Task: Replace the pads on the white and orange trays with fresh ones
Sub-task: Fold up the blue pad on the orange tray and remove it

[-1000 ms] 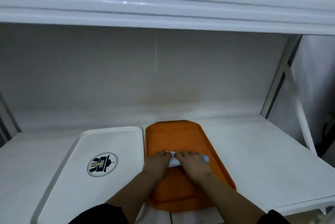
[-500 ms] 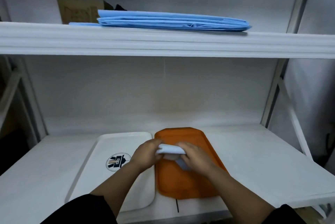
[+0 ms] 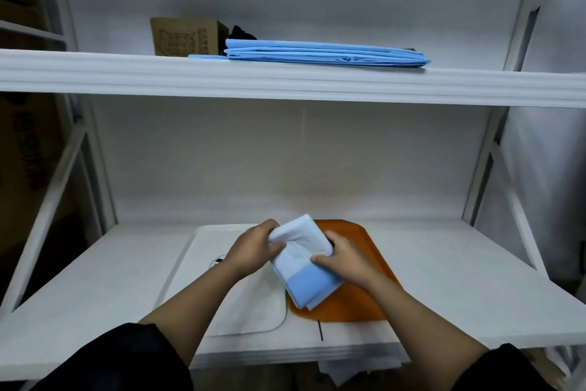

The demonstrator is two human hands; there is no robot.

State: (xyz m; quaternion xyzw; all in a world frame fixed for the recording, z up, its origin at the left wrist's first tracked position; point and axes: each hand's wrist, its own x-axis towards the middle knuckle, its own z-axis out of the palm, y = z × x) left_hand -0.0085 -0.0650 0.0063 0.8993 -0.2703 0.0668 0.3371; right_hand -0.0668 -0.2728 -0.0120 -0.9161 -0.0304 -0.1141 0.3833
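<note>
A folded pad (image 3: 304, 264), white on top and light blue below, hangs in the air above the two trays. My left hand (image 3: 255, 251) grips its upper left corner and my right hand (image 3: 344, 259) pinches its right edge. Under it on the lower shelf lie a white tray (image 3: 196, 276) with a round logo and, to its right, an orange tray (image 3: 355, 295). Both trays show bare surfaces. A stack of folded light blue pads (image 3: 326, 53) rests on the upper shelf.
A brown cardboard box (image 3: 185, 37) stands behind the blue stack on the upper shelf (image 3: 285, 80). White shelf uprights rise at both sides. The lower shelf (image 3: 475, 279) extends to the right of the orange tray. Cardboard boxes stand at the far left.
Both hands lifted the folded pad up off the orange tray, and it now hangs partly unfolded between them. The view tilted up, so the upper shelf and blue stack came in.
</note>
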